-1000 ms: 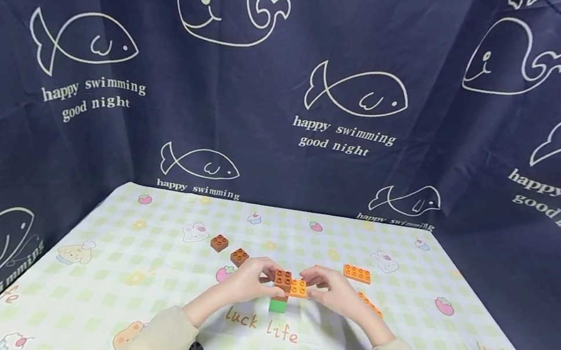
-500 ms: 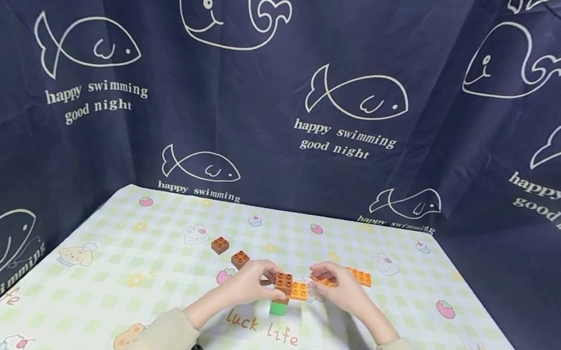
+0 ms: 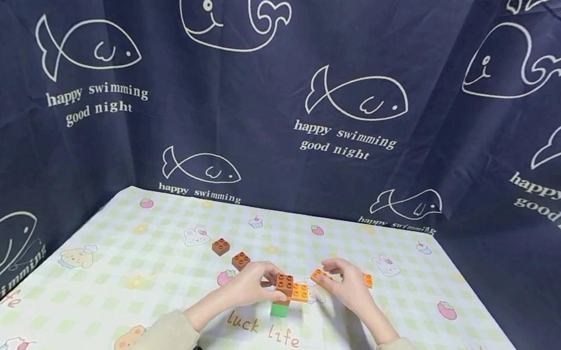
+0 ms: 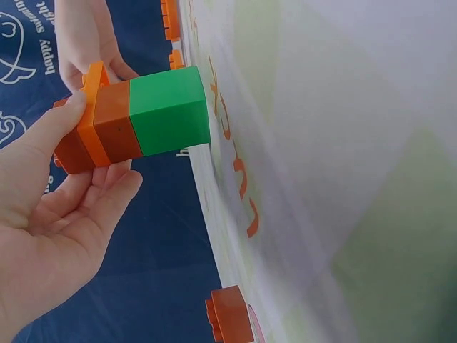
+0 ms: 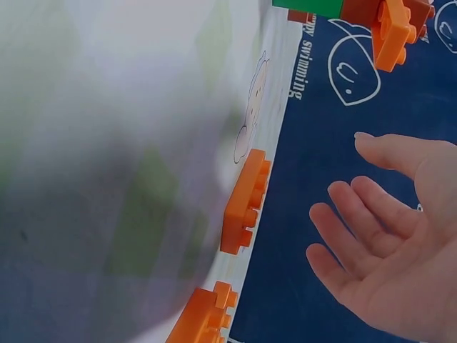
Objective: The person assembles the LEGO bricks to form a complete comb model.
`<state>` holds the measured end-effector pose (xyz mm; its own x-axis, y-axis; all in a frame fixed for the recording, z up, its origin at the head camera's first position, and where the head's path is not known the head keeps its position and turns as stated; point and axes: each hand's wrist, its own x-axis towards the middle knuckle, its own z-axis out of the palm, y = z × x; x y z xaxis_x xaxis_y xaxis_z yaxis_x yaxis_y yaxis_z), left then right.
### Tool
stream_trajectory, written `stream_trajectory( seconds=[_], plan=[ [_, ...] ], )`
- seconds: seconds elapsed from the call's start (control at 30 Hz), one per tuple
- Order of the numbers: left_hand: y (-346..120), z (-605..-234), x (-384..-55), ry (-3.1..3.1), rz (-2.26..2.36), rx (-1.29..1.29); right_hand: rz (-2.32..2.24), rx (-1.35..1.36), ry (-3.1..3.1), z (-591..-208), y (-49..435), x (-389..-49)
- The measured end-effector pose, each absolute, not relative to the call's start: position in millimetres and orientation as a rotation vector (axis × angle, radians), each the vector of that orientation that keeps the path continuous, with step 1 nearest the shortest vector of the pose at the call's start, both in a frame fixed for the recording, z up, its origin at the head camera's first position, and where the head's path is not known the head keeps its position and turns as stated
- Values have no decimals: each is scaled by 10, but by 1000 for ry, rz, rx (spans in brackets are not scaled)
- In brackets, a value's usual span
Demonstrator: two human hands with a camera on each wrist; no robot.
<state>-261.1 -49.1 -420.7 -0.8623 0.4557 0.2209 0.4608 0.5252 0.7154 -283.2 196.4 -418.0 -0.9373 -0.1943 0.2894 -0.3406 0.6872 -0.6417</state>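
Note:
In the head view my left hand (image 3: 257, 282) grips a small brick stack near its top. The stack has a green brick (image 4: 170, 111) at the bottom, then a brown brick (image 4: 118, 121), a flat orange brick (image 4: 91, 121) jutting out to the right, and another brown brick (image 3: 285, 281) on top. Thumb and fingers hold opposite sides of the upper layers. My right hand (image 3: 348, 281) hovers above a loose flat orange brick (image 3: 320, 277) right of the stack. In the right wrist view its fingers are loosely spread, with nothing between them, apart from that orange brick (image 5: 245, 204).
Two loose brown bricks, one farther back (image 3: 221, 246) and one nearer the left hand (image 3: 241, 260), lie behind the stack on the left. Another flat orange brick (image 3: 367, 279) sits partly behind the right hand. A checked cloth (image 3: 139, 298) covers the table; a dark printed curtain (image 3: 267, 109) hangs behind.
My right hand has moved away from the stack's orange brick, to the right and back, uncovering a loose orange brick. My left hand keeps its hold on the stack.

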Motion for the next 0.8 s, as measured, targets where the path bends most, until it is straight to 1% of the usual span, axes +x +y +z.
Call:
stream_trajectory(
  seconds=[0.37,0.8],
  plan=[
    [-489,-4210,-2606,-2737,-1302,-825,992,427,-2685,-4184,2010,-2872],
    [-493,-4218,-2614,-2734,-1304,-829,993,365,-2727,-4213,2052,-2914]
  ],
)
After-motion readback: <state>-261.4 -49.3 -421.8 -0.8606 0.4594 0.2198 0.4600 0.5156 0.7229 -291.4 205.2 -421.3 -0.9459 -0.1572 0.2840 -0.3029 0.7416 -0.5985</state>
